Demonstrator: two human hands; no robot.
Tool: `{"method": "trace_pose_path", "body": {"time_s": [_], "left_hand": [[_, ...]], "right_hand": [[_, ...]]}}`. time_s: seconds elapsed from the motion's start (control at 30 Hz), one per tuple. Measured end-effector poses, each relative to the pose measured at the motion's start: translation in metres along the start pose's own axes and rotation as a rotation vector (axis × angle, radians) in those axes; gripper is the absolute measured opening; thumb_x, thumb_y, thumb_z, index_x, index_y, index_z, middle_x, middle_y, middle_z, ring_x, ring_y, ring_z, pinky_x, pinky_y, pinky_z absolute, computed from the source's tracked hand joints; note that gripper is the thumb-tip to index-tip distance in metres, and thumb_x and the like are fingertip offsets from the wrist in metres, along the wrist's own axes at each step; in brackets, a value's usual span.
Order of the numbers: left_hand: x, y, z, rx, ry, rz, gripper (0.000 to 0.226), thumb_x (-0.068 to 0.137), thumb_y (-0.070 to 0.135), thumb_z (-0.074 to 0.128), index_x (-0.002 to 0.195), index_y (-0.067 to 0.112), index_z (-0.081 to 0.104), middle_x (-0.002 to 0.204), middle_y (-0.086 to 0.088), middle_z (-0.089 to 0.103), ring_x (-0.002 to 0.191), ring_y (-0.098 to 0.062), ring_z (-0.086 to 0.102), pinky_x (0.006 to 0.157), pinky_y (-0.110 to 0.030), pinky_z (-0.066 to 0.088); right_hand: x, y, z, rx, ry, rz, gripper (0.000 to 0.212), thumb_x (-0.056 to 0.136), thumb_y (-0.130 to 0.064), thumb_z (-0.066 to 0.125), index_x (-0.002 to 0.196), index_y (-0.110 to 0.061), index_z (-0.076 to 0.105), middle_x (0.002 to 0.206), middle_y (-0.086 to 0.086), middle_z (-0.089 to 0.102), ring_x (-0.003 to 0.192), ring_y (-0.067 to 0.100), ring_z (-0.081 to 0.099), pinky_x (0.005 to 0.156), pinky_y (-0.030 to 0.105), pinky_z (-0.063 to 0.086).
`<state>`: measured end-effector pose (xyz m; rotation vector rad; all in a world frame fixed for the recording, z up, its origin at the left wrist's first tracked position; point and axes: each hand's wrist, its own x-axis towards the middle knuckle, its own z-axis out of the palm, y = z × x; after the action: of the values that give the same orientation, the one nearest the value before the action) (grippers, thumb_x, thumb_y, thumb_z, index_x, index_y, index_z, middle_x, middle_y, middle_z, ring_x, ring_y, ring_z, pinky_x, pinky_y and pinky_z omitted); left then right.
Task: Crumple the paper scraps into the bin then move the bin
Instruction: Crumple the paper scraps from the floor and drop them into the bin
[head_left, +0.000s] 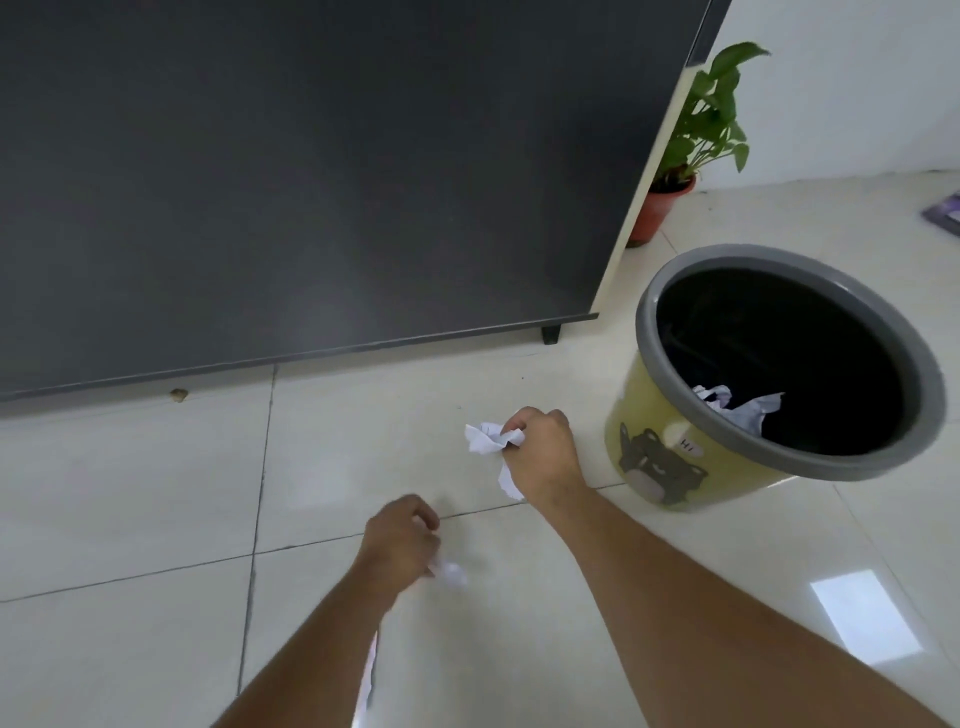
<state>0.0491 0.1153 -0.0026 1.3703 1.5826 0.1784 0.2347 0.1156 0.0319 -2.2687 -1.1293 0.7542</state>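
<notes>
A yellow bin (654, 457) with a grey rim and a cartoon bear stands on the tiled floor at the right. Crumpled white paper (737, 408) lies inside it against the black liner. My right hand (540, 452) is just left of the bin, low over the floor, closed on a crumpled white paper scrap (483, 436) that sticks out to the left and below. My left hand (402, 540) is nearer to me, fingers curled around a small white paper scrap (451, 573), blurred.
A dark grey cabinet (311, 182) fills the back, with a short foot near the bin. A potted green plant (696, 135) stands behind the bin by the white wall. A small brown crumb (178, 395) lies at the cabinet's base. A purple object (943, 213) lies at the far right.
</notes>
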Motion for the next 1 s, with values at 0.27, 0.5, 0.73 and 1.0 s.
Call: {"method": "trace_pose_path", "body": {"time_s": [0.27,0.5,0.73,1.0], "left_hand": [[-0.029,0.136,-0.078,-0.426,0.004,0.215,0.019,0.083,-0.007,0.065,0.079,0.011,0.060,0.091,-0.014,0.053,0.069,-0.027,0.061,0.049,-0.023,0.056],[-0.076,0.273,-0.046,-0.373,-0.053,0.452,0.014,0.084,-0.002,0.064,0.083,0.011,0.062,0.090,-0.011,0.059,0.069,-0.022,0.069,0.054,-0.027,0.060],[-0.106,0.329,0.051,-0.163,-0.127,0.498,0.018,0.087,-0.001,0.063,0.080,0.015,0.059,0.106,-0.012,0.057,0.090,-0.032,0.069,0.055,-0.033,0.062],[-0.093,0.333,0.103,-0.096,-0.097,0.471,0.020,0.088,-0.001,0.062,0.079,0.017,0.059,0.093,-0.001,0.054,0.085,-0.026,0.068,0.054,-0.032,0.063]], "right_hand": [[-0.008,-0.076,-0.101,0.102,0.122,-0.140,0.021,0.087,-0.003,0.055,0.101,-0.012,0.068,0.108,0.012,0.064,0.100,0.029,0.059,0.083,0.034,0.052],[-0.016,-0.082,-0.243,0.159,0.326,-0.150,0.023,0.082,0.002,0.052,0.085,-0.017,0.064,0.100,0.010,0.063,0.079,0.020,0.063,0.055,0.020,0.044],[-0.033,0.004,-0.313,0.049,0.434,0.022,0.019,0.084,-0.003,0.055,0.094,-0.008,0.070,0.088,0.012,0.063,0.075,0.031,0.065,0.060,0.029,0.048],[-0.027,0.051,-0.306,0.085,0.411,0.097,0.022,0.085,-0.004,0.052,0.088,-0.021,0.066,0.107,0.016,0.060,0.081,0.032,0.064,0.068,0.034,0.053]]}}
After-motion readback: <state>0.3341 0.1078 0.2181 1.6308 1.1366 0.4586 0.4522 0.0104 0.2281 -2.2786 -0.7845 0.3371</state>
